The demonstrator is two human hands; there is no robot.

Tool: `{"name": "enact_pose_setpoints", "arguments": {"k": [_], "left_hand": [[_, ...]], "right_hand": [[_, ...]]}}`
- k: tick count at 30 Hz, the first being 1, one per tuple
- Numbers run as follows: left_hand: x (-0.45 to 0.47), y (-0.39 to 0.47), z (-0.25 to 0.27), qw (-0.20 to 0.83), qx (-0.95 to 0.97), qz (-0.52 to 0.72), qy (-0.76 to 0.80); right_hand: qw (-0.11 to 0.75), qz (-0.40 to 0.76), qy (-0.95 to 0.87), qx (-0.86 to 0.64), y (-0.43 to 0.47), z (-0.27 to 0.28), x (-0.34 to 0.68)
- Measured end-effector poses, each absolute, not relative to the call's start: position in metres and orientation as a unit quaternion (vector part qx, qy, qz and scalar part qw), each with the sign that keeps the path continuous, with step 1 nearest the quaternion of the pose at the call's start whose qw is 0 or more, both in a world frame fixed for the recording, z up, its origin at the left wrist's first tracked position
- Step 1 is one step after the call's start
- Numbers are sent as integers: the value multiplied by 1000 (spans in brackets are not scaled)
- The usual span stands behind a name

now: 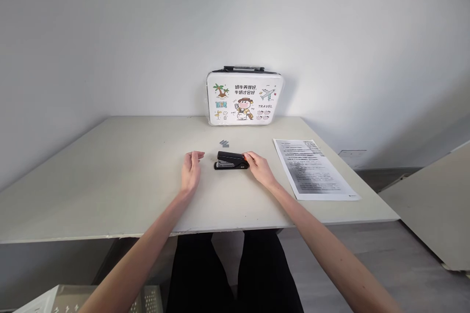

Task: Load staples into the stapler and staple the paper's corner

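A black stapler [230,161] lies on the table with its nose pointing left and its jaw gap showing. Fingers of my right hand [259,167] are closed on its rear end, where a bit of red shows. My left hand [191,170] rests on its edge to the left of the stapler, apart from it. Its fingers are loosely bent with nothing visible in them. Just beyond the stapler lie several short grey staple strips [224,144].
At the back of the white table [110,176], a white case [245,99] with cartoon prints and a black handle leans by the wall. To the right lies a printed sheet of paper [312,171]. A perforated plastic bin [150,298] stands below, at lower left.
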State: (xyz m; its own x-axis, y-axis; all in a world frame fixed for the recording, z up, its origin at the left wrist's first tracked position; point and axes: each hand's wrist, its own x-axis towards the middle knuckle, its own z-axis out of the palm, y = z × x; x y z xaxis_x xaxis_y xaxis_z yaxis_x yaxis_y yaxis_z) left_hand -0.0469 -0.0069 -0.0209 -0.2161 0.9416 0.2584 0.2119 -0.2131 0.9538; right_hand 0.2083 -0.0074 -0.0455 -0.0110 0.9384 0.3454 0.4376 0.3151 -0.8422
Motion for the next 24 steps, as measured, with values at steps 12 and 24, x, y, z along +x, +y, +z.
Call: {"name": "enact_pose_setpoints", "arguments": {"k": [12, 24], "left_hand": [[-49, -8, -23, 351, 512, 580, 527], [-50, -8, -11, 688, 228, 579, 374]], "right_hand": [[472, 264, -661, -520, -14, -42, 204], [495, 101, -749, -428, -37, -42, 195]]}}
